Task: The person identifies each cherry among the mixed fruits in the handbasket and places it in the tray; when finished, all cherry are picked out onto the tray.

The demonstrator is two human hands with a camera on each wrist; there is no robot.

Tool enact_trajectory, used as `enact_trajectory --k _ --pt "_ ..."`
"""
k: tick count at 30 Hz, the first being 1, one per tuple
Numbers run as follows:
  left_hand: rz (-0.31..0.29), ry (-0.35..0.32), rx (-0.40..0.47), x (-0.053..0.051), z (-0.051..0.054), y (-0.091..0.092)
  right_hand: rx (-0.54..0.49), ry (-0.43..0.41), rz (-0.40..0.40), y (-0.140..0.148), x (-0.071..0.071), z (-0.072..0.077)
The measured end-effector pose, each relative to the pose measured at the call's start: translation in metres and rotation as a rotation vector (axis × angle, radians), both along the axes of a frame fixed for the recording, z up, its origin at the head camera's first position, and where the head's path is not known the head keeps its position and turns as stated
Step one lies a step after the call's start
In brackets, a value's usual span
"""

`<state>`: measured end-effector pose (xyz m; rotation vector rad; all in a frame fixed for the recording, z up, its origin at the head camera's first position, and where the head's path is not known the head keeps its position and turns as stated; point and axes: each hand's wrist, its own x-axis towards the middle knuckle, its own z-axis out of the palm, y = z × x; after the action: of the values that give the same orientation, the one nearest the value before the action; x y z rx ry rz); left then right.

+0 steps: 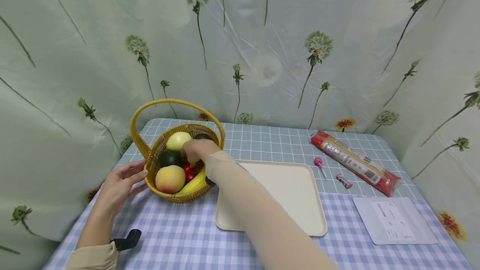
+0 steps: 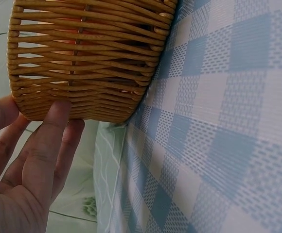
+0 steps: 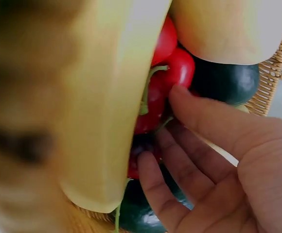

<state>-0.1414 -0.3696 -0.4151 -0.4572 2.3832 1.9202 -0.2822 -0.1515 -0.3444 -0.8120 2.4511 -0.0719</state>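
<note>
Round woven wicker basket, left grip relaxed against ribbed side, right grip loosely parted, among glossy red fruit

The checked table bears a basket at left, a tray beside it and, rightward, a lollipop, candy, packet and pouch
</note>
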Motion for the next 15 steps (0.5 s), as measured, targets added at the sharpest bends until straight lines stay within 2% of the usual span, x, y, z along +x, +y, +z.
enact_trajectory --k 4,10,15 --pt "-0.004 -0.003 -0.026 -0.0027 0.0018 0.0018 0.01 0.013 0.015 0.0022 -0.0003 0.0032" --pt "0.004 -0.001 -0.031 -0.0032 0.0041 0.0022 -0.058 0.0 0.053 0.0037 -0.0031 0.0037" --pt "-0.001 -0.007 -0.032 0.0007 0.0027 0.0024 -0.118 0.012 0.087 0.006 -0.0043 -0.0013"
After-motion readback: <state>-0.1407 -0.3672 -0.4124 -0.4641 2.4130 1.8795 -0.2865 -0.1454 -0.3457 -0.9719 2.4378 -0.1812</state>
